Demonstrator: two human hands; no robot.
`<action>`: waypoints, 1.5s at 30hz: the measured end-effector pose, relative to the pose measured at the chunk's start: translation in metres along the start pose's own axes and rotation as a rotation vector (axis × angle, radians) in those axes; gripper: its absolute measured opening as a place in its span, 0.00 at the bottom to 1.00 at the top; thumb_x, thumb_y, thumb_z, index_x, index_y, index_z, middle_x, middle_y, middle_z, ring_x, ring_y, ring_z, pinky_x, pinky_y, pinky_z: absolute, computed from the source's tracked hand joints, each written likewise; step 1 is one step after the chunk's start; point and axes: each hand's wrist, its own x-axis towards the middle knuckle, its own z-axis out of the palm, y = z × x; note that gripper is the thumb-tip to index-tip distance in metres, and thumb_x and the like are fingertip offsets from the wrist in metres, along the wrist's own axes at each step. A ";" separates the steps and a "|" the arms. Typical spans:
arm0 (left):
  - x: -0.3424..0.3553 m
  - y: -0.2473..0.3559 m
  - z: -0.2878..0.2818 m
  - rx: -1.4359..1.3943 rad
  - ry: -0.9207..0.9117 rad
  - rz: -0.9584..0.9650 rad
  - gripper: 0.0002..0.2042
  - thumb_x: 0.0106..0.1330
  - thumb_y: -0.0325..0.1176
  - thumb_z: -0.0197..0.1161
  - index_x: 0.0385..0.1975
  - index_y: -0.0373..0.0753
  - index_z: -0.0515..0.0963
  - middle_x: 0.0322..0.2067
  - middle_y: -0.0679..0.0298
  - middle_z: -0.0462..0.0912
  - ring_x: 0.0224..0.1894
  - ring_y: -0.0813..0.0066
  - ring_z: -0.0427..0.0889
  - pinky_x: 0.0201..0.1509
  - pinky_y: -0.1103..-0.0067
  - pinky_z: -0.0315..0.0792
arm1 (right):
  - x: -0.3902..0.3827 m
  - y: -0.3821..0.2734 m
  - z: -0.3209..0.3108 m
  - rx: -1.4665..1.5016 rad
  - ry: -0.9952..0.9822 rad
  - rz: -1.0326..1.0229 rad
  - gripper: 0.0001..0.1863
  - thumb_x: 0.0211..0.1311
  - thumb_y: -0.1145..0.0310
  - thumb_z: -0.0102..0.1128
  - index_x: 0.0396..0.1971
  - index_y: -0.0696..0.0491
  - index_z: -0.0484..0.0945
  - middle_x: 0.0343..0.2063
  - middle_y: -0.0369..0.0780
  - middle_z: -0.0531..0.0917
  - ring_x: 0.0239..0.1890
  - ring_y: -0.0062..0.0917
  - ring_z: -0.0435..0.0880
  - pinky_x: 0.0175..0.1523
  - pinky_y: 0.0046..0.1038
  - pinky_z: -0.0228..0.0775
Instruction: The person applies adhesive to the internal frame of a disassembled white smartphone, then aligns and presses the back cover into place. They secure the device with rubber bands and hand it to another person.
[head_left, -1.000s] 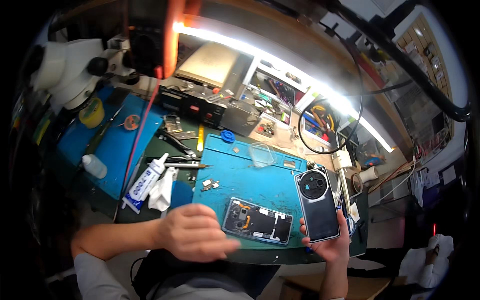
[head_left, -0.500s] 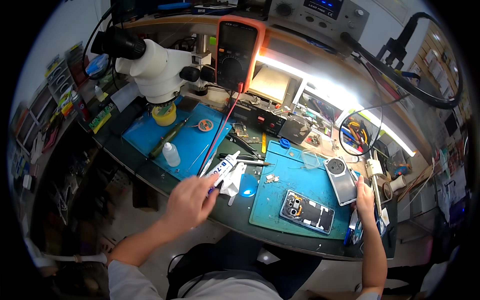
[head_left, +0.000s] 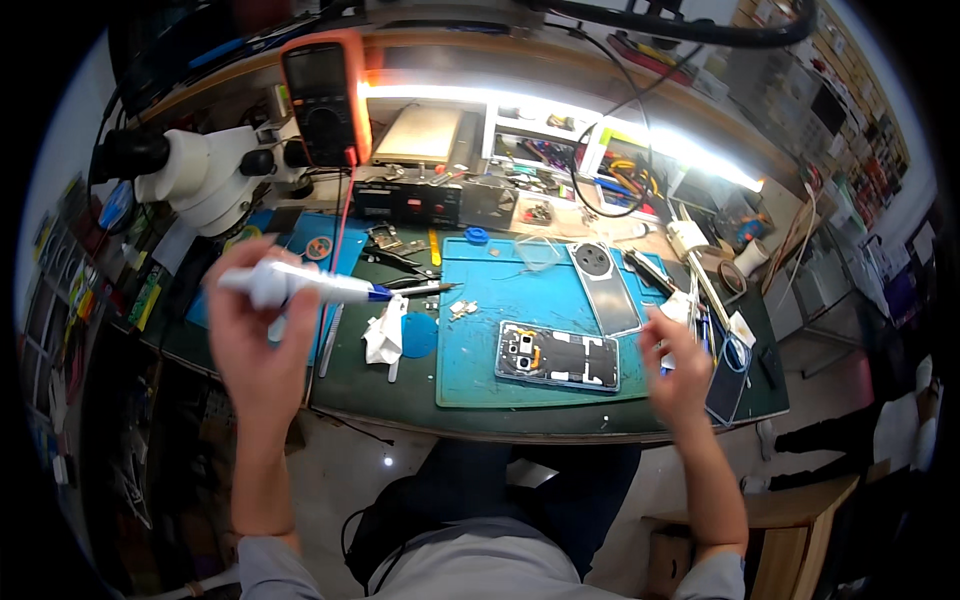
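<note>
1. Between left hand (head_left: 262,345) and right hand (head_left: 680,375), nearer the right, lies the opened phone (head_left: 570,358), long axis sideways.
2. Left hand pinches the white tube (head_left: 335,287).
3. Right hand, half-curled near the cover (head_left: 607,295), seems empty.

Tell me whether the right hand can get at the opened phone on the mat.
Probably yes: the right hand is just right of the opened phone, its fingers look free, and nothing seems to block the way between them.
</note>
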 end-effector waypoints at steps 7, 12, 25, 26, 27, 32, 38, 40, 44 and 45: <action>-0.147 0.043 0.074 -1.051 -0.501 -0.695 0.25 0.64 0.30 0.68 0.54 0.41 0.60 0.47 0.49 0.79 0.47 0.64 0.83 0.51 0.73 0.79 | -0.071 -0.116 0.027 0.884 -0.224 -0.040 0.40 0.43 0.51 0.80 0.55 0.57 0.78 0.49 0.45 0.75 0.33 0.25 0.83 0.35 0.22 0.77; -0.188 0.041 0.083 -0.483 -0.709 -0.377 0.13 0.66 0.30 0.66 0.46 0.34 0.73 0.38 0.58 0.82 0.32 0.74 0.84 0.36 0.79 0.79 | -0.133 -0.117 0.017 1.128 -0.252 0.516 0.27 0.66 0.47 0.58 0.47 0.59 0.83 0.44 0.44 0.76 0.35 0.23 0.82 0.34 0.21 0.75; -0.152 0.036 0.087 -0.304 -0.730 0.439 0.07 0.51 0.29 0.66 0.24 0.37 0.74 0.17 0.66 0.68 0.15 0.71 0.68 0.16 0.76 0.61 | -0.129 -0.137 -0.013 1.505 -0.265 0.667 0.30 0.74 0.46 0.44 0.47 0.62 0.78 0.46 0.56 0.80 0.35 0.37 0.86 0.39 0.31 0.81; -0.148 0.042 0.084 -0.344 -0.766 0.401 0.07 0.53 0.29 0.66 0.22 0.37 0.73 0.17 0.66 0.68 0.14 0.71 0.68 0.16 0.76 0.61 | -0.125 -0.132 -0.011 1.435 -0.249 0.543 0.30 0.74 0.46 0.43 0.46 0.62 0.78 0.45 0.55 0.81 0.36 0.36 0.86 0.39 0.31 0.81; -0.145 0.046 0.083 -0.383 -0.800 0.362 0.08 0.55 0.30 0.65 0.21 0.37 0.73 0.17 0.66 0.68 0.14 0.70 0.67 0.15 0.76 0.61 | -0.122 -0.127 -0.009 1.362 -0.236 0.422 0.30 0.74 0.46 0.43 0.45 0.62 0.78 0.43 0.55 0.81 0.36 0.35 0.86 0.39 0.30 0.81; -0.138 0.060 0.085 -0.730 -1.075 -0.446 0.19 0.75 0.42 0.52 0.24 0.36 0.75 0.17 0.65 0.72 0.17 0.74 0.71 0.22 0.78 0.66 | -0.109 -0.122 -0.016 1.125 -0.072 0.184 0.21 0.69 0.58 0.55 0.46 0.63 0.81 0.44 0.54 0.83 0.40 0.38 0.87 0.43 0.30 0.81; -0.159 0.046 0.107 -0.613 -0.889 -0.435 0.16 0.77 0.40 0.49 0.53 0.34 0.70 0.30 0.64 0.79 0.27 0.82 0.76 0.30 0.83 0.71 | -0.113 -0.103 -0.021 0.985 -0.102 0.531 0.26 0.72 0.49 0.50 0.45 0.60 0.80 0.44 0.52 0.82 0.36 0.35 0.87 0.41 0.29 0.81; -0.160 0.041 0.111 -0.565 -1.001 -0.450 0.13 0.75 0.35 0.53 0.51 0.34 0.70 0.33 0.61 0.80 0.29 0.80 0.79 0.32 0.83 0.74 | -0.116 -0.098 -0.022 1.021 -0.142 0.545 0.26 0.72 0.49 0.50 0.44 0.60 0.80 0.43 0.52 0.82 0.38 0.36 0.86 0.43 0.30 0.80; -0.145 0.036 0.109 -0.537 -1.175 -0.631 0.09 0.73 0.30 0.55 0.46 0.32 0.73 0.32 0.60 0.81 0.28 0.79 0.80 0.33 0.82 0.75 | -0.111 -0.092 -0.025 0.929 -0.180 0.428 0.29 0.70 0.46 0.52 0.43 0.61 0.81 0.41 0.52 0.84 0.41 0.36 0.86 0.44 0.32 0.79; -0.143 0.043 0.113 -0.551 -1.110 -0.608 0.08 0.73 0.29 0.55 0.45 0.32 0.73 0.31 0.61 0.81 0.27 0.79 0.80 0.32 0.82 0.75 | -0.111 -0.091 -0.025 0.905 -0.172 0.420 0.29 0.70 0.45 0.52 0.43 0.61 0.81 0.41 0.52 0.84 0.42 0.36 0.86 0.45 0.32 0.78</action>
